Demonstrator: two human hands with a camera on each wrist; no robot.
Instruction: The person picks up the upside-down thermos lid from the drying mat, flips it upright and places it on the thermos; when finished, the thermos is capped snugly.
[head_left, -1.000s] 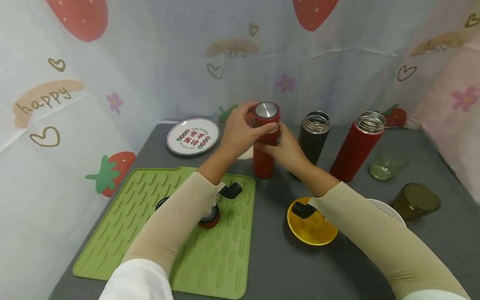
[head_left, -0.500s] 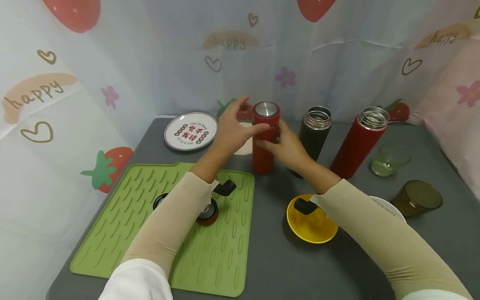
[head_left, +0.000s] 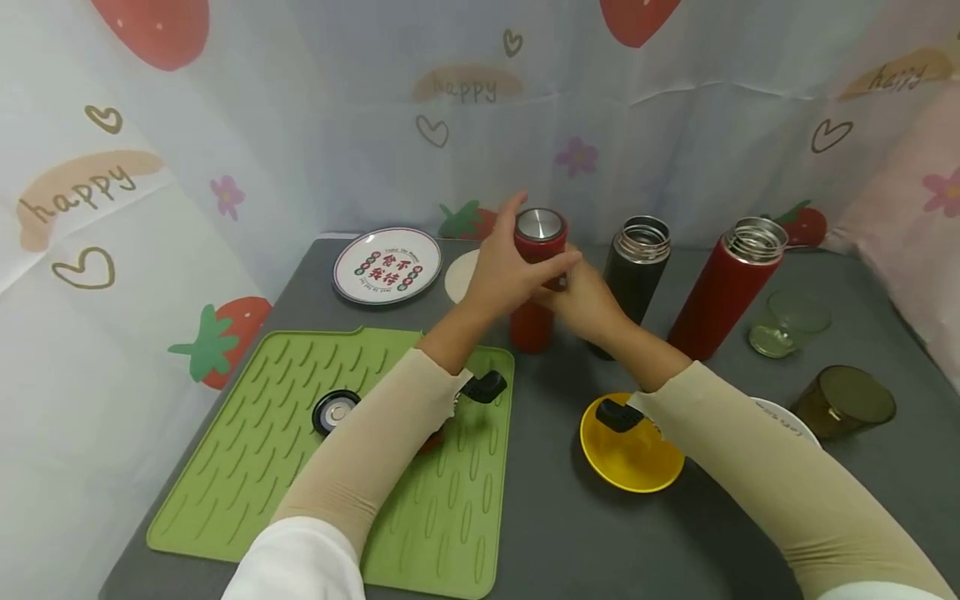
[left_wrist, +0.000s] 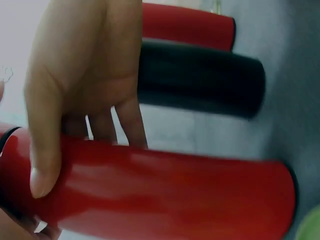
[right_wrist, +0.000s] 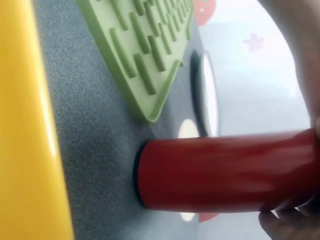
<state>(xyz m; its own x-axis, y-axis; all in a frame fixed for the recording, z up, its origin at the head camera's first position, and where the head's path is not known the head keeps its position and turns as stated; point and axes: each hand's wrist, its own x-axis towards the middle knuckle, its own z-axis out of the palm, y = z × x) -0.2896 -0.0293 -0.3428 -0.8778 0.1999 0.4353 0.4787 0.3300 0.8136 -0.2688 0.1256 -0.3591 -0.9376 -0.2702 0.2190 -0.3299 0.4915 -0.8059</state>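
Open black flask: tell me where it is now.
In the head view, the open black flask stands right of centre, between the capped red flask and the open red flask, beyond the yellow bowl.

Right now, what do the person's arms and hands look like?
The left hand and right hand are bare, without gloves. Close-fitting beige sleeves cover the forearms, wrinkled toward the elbows, with uneven cut edges. White cloth shows beyond them. Small black pieces jut out at both cuffs.

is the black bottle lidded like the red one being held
No, the black bottle has a bare, open steel neck, while the red bottle has a steel-topped lid.
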